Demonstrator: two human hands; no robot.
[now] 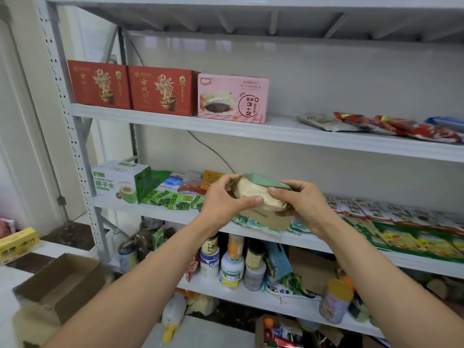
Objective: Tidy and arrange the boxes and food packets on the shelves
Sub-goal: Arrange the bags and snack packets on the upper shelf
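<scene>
Both hands hold a tan paper packet with a green top flap (253, 194) in front of the middle shelf (175, 213). My left hand (226, 197) grips its left side, thumb across the front. My right hand (301, 202) grips its right side. On the upper shelf (313, 136) stand two red boxes (100, 84) (163, 90) and a pink box (232, 97), with red food packets (401, 126) lying at the right. The middle shelf carries a white and green coconut-water box (118, 183), small green packets (173, 199) and more packets (401, 222) at the right.
Bottles and jars (233, 262) crowd the lower shelf. An open cardboard box (62, 285) sits at the lower left, a yellow box (17, 243) beside it. A toy duck (173, 315) lies on the floor. A grey perforated upright (67, 116) bounds the rack on the left.
</scene>
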